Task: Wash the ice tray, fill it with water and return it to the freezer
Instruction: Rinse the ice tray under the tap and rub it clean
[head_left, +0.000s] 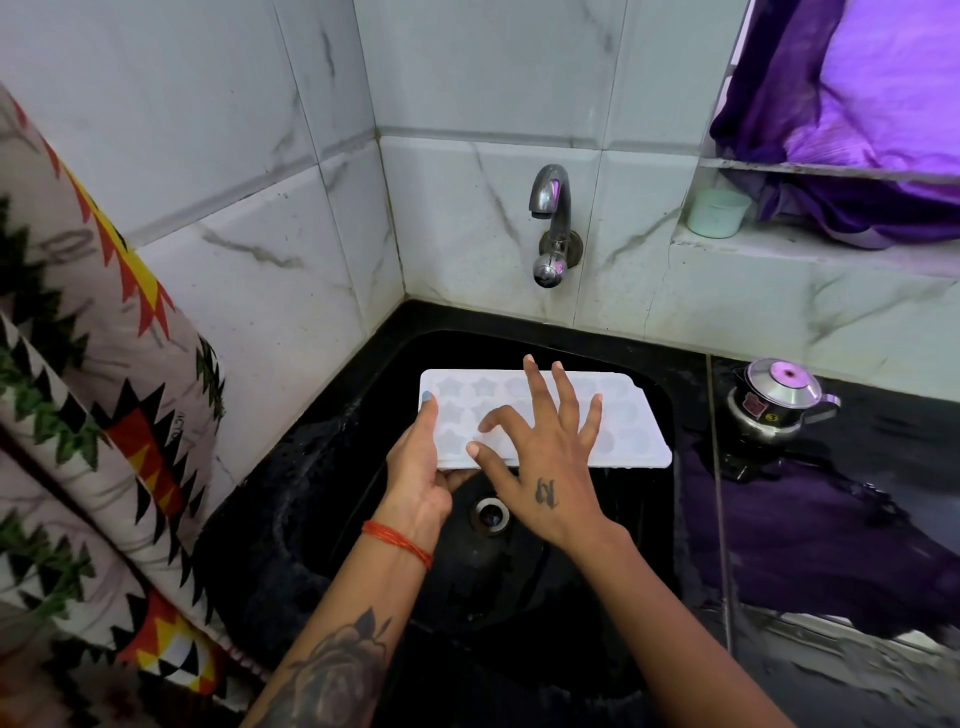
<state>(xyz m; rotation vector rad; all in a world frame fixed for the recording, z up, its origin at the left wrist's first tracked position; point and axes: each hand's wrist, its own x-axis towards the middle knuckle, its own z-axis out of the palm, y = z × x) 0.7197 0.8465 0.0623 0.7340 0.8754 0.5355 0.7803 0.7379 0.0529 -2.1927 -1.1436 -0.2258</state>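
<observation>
Down at the centre of the frame sits a black sink (322, 499), sunk into a dark glossy counter (857, 519) that runs off to the right. Its drain (489, 514) shows just below the hands. Pale marble-look tiles (234, 156) line the two walls that meet in a corner above the basin, and a chrome tap (553, 223) juts from the rear wall, no water visible at its spout.

Over the basin, the white ice tray (634, 426) (star-shaped cells on its left part) is held roughly level. The left hand (423, 467) grasps its near left corner, thumb on top and fingers underneath. The right hand (545, 457) is unclenched, fingers spread wide over the tray's middle; whether the fingertips touch the tray I cannot tell.

At right centre, a small steel kettle (779, 405) stands on the counter. In the upper right, a tiled ledge carries a pale green cup (717, 213) beside purple cloth (872, 104). A patterned fabric (104, 389) fills the left edge.
</observation>
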